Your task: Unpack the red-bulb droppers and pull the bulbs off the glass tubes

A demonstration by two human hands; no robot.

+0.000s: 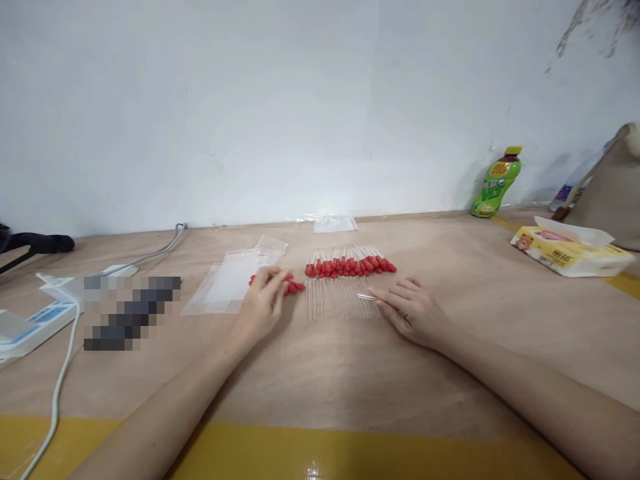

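A row of several glass droppers with red rubber bulbs (pixel 349 267) lies side by side on the brown table, their clear stems pointing toward me. My left hand (pixel 263 301) rests curled over a small bunch of red-bulbed droppers (pixel 294 286) just left of the row, fingers closed on them. My right hand (pixel 411 309) lies flat on the table at the right end of the row, fingers stretched out and touching the clear stems (pixel 365 297). Clear zip bags (pixel 231 280) lie immediately left of my left hand.
Another clear bag (pixel 334 224) lies by the white wall. A green bottle (pixel 497 182), a yellow tissue box (pixel 570 252) and a beige bag (pixel 613 193) stand at the right. A white device with cable (pixel 35 320) sits far left. Yellow tape (pixel 320 453) edges the table front.
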